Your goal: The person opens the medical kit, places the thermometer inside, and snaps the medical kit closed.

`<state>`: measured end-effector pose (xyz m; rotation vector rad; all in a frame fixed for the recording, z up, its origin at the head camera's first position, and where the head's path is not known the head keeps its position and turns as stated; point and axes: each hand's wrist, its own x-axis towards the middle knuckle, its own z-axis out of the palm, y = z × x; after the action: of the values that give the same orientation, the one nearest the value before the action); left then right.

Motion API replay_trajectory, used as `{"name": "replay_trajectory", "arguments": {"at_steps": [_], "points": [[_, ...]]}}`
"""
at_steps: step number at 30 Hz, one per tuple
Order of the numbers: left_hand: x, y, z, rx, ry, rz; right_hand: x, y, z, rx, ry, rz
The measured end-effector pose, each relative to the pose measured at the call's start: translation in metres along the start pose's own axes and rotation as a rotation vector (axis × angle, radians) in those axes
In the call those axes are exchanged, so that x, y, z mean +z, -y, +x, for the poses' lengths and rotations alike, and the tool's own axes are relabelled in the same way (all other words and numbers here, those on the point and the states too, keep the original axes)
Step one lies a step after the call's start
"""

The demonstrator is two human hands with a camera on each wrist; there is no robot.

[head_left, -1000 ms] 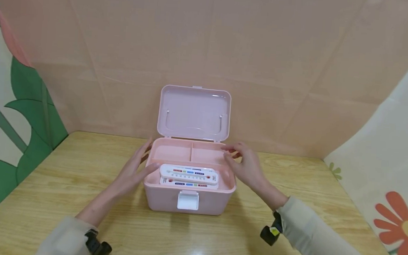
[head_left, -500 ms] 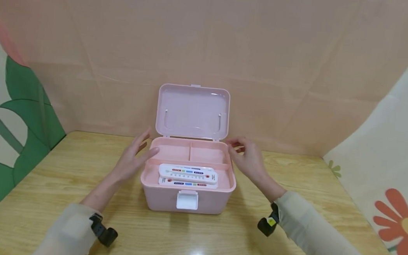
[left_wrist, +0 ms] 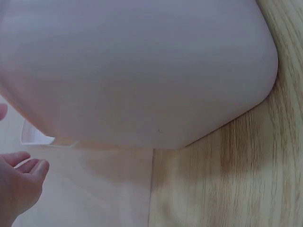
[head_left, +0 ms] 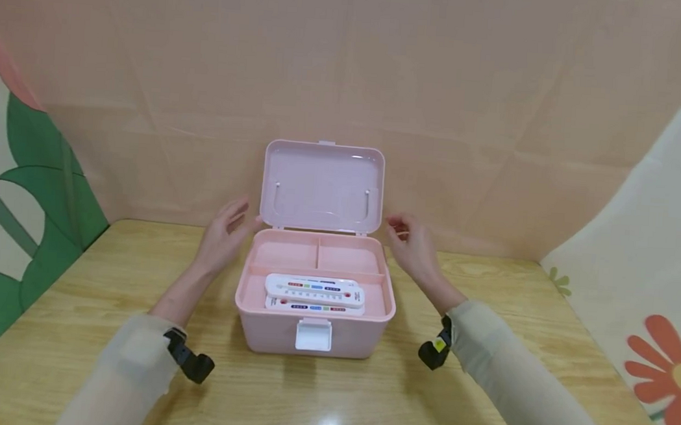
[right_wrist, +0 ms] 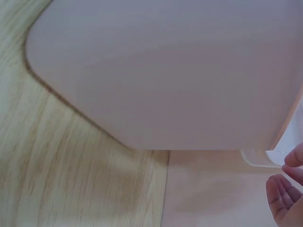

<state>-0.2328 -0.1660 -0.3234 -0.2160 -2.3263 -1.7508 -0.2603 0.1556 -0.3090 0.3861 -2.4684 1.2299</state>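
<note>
A pink plastic storage box (head_left: 312, 336) stands in the middle of the table with its lid (head_left: 322, 187) raised upright. Inside its tray lie white strip thermometers (head_left: 314, 291), one overlapping another, printed with coloured labels. My left hand (head_left: 222, 238) is by the lid's lower left corner, fingers loosely extended and thumb close to the lid edge; whether it touches I cannot tell. On the other side my right hand (head_left: 413, 246) is beside the lid's lower right corner, its fingers slightly bent and holding nothing. In both wrist views the box's side wall (left_wrist: 142, 75) fills much of the picture.
The wooden table (head_left: 488, 293) carries the box, whose white front latch (head_left: 313, 336) hangs down. A divider (head_left: 318, 253) splits the tray's rear compartments. Behind the table hangs a plain beige-pink cloth (head_left: 469, 116), with flower-printed cloth (head_left: 670, 376) at the sides.
Both hands have moved away from the box's tray, back and upward along its sides to the lid's lower corners. The box, its lid and the thermometers stay in place.
</note>
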Motion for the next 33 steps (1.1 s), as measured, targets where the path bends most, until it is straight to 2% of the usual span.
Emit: {"name": "replay_trajectory", "arguments": {"at_steps": [5, 10, 18, 23, 27, 33], "points": [[0.003, 0.0, 0.008, -0.054, 0.006, -0.108, 0.003, 0.003, 0.007, 0.058, 0.006, -0.02], [0.005, 0.0, 0.014, -0.049, -0.003, -0.202, 0.006, 0.008, 0.014, 0.105, 0.03, -0.023], [0.008, -0.006, 0.021, -0.022, -0.011, -0.2, 0.008, 0.012, 0.024, 0.179, 0.039, 0.01], [0.012, -0.013, 0.025, -0.007, 0.008, -0.208, 0.007, 0.015, 0.035, 0.242, 0.062, 0.02], [0.014, -0.017, 0.027, -0.022, 0.037, -0.186, 0.008, 0.018, 0.038, 0.264, 0.067, 0.044], [0.017, -0.022, 0.029, -0.063, 0.072, -0.128, 0.009, 0.022, 0.039, 0.255, 0.086, 0.076]]}}
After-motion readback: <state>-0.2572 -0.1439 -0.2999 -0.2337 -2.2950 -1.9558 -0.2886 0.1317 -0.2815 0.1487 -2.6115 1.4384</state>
